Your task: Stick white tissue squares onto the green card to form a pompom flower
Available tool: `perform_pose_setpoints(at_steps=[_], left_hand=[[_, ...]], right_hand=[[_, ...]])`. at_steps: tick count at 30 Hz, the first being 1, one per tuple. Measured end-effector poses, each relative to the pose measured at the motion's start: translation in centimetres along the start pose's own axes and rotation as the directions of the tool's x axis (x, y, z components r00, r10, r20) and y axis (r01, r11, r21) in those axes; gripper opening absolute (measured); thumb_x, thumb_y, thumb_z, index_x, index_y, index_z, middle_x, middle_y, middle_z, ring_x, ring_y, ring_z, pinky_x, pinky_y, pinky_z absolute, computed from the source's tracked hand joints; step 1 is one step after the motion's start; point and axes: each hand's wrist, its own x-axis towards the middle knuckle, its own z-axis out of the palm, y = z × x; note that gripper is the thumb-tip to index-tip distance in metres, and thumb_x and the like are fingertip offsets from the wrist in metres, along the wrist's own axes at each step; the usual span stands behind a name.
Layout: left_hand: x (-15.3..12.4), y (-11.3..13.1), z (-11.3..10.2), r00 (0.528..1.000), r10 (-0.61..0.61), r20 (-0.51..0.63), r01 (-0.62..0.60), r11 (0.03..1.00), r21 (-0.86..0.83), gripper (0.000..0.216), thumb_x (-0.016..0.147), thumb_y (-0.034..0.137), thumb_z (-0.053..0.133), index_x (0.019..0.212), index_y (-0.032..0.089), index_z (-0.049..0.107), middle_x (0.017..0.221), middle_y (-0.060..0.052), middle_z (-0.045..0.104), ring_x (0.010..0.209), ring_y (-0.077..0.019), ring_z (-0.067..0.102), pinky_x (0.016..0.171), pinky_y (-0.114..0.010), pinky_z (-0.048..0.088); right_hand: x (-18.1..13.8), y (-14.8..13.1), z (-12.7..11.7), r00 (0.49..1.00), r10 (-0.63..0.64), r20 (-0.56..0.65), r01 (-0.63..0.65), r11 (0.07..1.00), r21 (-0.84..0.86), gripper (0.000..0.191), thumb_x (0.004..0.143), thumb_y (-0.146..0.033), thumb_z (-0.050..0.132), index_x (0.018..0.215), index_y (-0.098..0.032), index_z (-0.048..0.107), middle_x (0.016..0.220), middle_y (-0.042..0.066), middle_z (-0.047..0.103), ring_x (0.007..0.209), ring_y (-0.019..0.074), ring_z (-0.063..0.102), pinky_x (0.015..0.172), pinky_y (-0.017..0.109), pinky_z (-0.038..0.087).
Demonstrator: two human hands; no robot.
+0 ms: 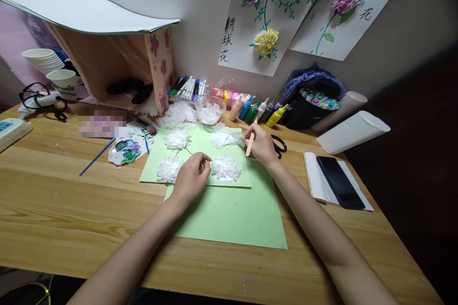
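Observation:
My left hand [192, 175] rests on the upper green paper sheet [200, 145], fingers pinched together beside a white tissue flower [224, 168]; what they pinch is too small to name. Two more white tissue flowers [176, 138] [168, 169] lie on the same sheet. My right hand [262, 143] grips a wooden stick [250, 144], its tip close to a pile of loose white tissue pieces [223, 138]. A second green sheet [236, 214] lies under both forearms.
Black-handled scissors [279, 145] lie right of my right hand. Paint bottles [255, 110], markers [188, 87], a clear bowl [209, 108], a paint palette [124, 151], a blue brush [96, 157], a phone [339, 181] on a notebook, and a rolled white paper [352, 131] surround the sheets.

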Motion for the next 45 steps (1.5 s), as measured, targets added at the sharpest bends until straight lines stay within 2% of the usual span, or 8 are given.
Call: perform_pose_setpoints(at_steps=[4,11,19,26,34,37,41,45], left_hand=[[0.0,-0.1,0.0,1.0,-0.006,-0.001,0.006,1.0,0.0,0.014,0.086,0.022,0.042,0.09,0.02,0.055,0.079,-0.001,0.059,0.071,-0.0151,0.054,0.066,-0.028,0.04],[0.0,-0.1,0.0,1.0,0.002,0.013,-0.003,1.0,0.006,0.015,0.088,0.024,0.041,0.089,0.02,0.056,0.083,-0.002,0.06,0.073,-0.0156,0.055,0.067,-0.029,0.041],[-0.1,0.0,0.0,1.0,0.004,0.026,-0.004,1.0,0.001,0.016,0.089,0.025,0.041,0.09,0.02,0.056,0.086,-0.002,0.061,0.074,-0.0155,0.054,0.068,-0.029,0.04],[0.0,0.0,0.1,0.999,-0.007,0.036,0.007,1.0,0.005,0.016,0.089,0.025,0.041,0.091,0.019,0.056,0.087,-0.002,0.06,0.075,-0.0152,0.053,0.069,-0.029,0.04],[-0.2,0.4,0.0,0.998,0.039,0.052,-0.036,0.998,-0.049,0.02,0.09,0.029,0.043,0.092,0.018,0.059,0.09,-0.003,0.062,0.077,-0.0149,0.053,0.071,-0.028,0.04],[-0.2,0.8,0.2,0.992,0.041,0.119,-0.015,0.978,-0.206,0.028,0.09,0.037,0.044,0.096,0.018,0.063,0.096,-0.004,0.065,0.082,-0.0152,0.055,0.075,-0.027,0.041],[-0.1,1.0,0.3,0.928,-0.041,0.371,0.225,0.855,-0.467,0.037,0.087,0.047,0.047,0.087,0.015,0.066,0.09,-0.006,0.069,0.074,-0.0138,0.057,0.066,-0.025,0.041],[0.0,0.9,-0.1,0.897,-0.108,0.428,0.336,0.796,-0.504,0.03,0.077,0.043,0.062,0.079,0.014,0.064,0.078,-0.004,0.067,0.065,-0.0107,0.053,0.06,-0.022,0.038]], right_hand=[[-0.4,-0.8,-0.9,0.998,-0.059,-0.02,0.053,0.973,-0.223,0.014,0.076,-0.011,0.046,0.069,-0.022,0.041,0.079,0.007,0.065,0.108,0.0281,0.062,0.075,0.034,0.047],[-0.8,-1.0,-2.1,0.995,0.051,0.085,-0.051,0.999,0.002,0.016,0.075,-0.018,0.051,0.07,-0.023,0.037,0.085,0.007,0.065,0.114,0.0283,0.059,0.076,0.034,0.048],[-1.5,-1.6,-3.6,0.976,0.125,0.18,-0.048,0.923,-0.382,0.008,0.075,-0.014,0.048,0.076,-0.021,0.046,0.076,0.005,0.062,0.077,0.0234,0.065,0.068,0.033,0.048],[-1.5,-2.2,-5.5,0.887,0.095,0.453,-0.157,0.982,0.103,0.026,0.069,-0.025,0.069,0.075,-0.023,0.043,0.131,0.012,0.054,0.132,0.0314,0.041,0.087,0.04,0.05],[-2.0,-3.1,-3.0,0.941,-0.005,0.339,-0.156,0.881,0.446,0.032,0.075,-0.03,0.07,0.071,-0.021,0.04,0.144,0.012,0.044,0.13,0.0302,0.045,0.097,0.047,0.046],[-2.8,-4.4,-1.8,0.921,-0.082,0.38,-0.136,0.847,0.513,0.029,0.079,-0.031,0.067,0.072,-0.021,0.04,0.144,0.011,0.043,0.127,0.0291,0.048,0.098,0.049,0.044],[-4.2,-6.4,-0.9,0.843,-0.16,0.513,-0.135,0.861,0.49,0.02,0.084,-0.028,0.061,0.076,-0.021,0.043,0.148,0.011,0.038,0.129,0.0269,0.047,0.1,0.047,0.045],[-4.9,-7.6,-1.5,0.791,-0.174,0.587,-0.083,0.919,0.385,0.017,0.086,-0.027,0.057,0.077,-0.022,0.043,0.146,0.012,0.04,0.133,0.0264,0.041,0.098,0.045,0.047]])
